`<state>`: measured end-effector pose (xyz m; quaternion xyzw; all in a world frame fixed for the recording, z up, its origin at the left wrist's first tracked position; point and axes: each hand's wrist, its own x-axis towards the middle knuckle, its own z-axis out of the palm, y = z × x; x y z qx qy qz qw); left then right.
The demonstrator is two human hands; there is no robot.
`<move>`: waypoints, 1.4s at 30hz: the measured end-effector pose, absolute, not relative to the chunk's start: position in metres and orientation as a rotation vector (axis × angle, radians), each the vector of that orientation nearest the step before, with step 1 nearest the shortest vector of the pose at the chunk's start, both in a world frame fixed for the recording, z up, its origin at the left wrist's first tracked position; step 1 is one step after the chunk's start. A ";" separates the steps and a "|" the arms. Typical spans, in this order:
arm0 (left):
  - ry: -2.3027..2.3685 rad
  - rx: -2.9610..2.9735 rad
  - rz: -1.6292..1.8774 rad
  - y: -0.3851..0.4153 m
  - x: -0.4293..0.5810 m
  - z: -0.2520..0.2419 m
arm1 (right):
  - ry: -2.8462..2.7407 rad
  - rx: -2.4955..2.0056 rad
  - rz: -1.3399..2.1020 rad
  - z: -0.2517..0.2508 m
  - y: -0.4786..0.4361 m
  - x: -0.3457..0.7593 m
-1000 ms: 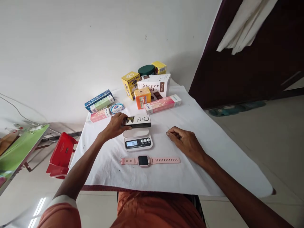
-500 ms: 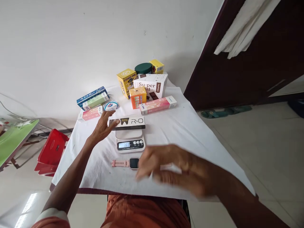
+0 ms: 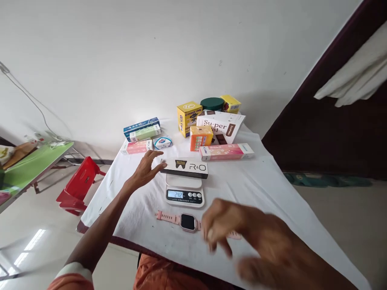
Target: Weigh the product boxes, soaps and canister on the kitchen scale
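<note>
My left hand (image 3: 146, 168) is at the left end of a black and white R&O box (image 3: 184, 166). Its thumb touches the box and its fingers are spread. The box lies across the plate of a white kitchen scale (image 3: 185, 197), whose display reads 242. Nearer the front edge lies a smartwatch (image 3: 188, 222) with a pink strap. Blurred by motion, my right hand (image 3: 238, 229) hovers with bent, parted fingers and nothing in them, hiding part of the strap.
Left at the back sit a blue box (image 3: 141, 127), a green box (image 3: 145, 133), a pink box (image 3: 137, 147) and a small white-blue pack (image 3: 162, 142). Behind the scale stand an orange pack (image 3: 201, 138), a yellow box (image 3: 189, 118), a green-lidded tub (image 3: 212, 104) and a long pink box (image 3: 226, 152).
The scale's reading has gone from 363 to 242. My view has swung, so the table appears further right. My right hand's fingers have spread more; the left stays by the R&O box.
</note>
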<state>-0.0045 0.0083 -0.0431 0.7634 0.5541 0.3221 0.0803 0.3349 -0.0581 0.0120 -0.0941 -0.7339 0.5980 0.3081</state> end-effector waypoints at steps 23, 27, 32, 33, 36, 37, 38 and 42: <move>1.536 2.522 0.345 0.036 0.042 -0.010 | -1.776 -1.083 1.190 -0.107 -0.001 0.331; 1.421 2.549 0.462 0.051 0.059 0.005 | -1.782 -1.075 1.138 -0.107 0.001 0.329; 1.501 2.643 0.420 0.101 0.120 0.003 | -1.773 -1.074 1.137 -0.107 -0.001 0.330; 1.532 2.662 0.383 0.112 0.134 0.000 | -1.772 -1.079 1.143 -0.107 -0.001 0.330; 1.631 2.697 0.311 0.139 0.171 -0.011 | -1.771 -1.096 1.152 -0.109 -0.001 0.331; 1.658 2.709 0.293 0.144 0.180 -0.014 | -1.770 -1.099 1.157 -0.109 -0.001 0.332; 1.681 2.722 0.278 0.146 0.187 -0.018 | -1.768 -1.098 1.164 -0.109 0.000 0.332; 1.720 2.796 0.322 0.140 0.197 -0.027 | -1.766 -1.086 1.199 -0.110 -0.001 0.333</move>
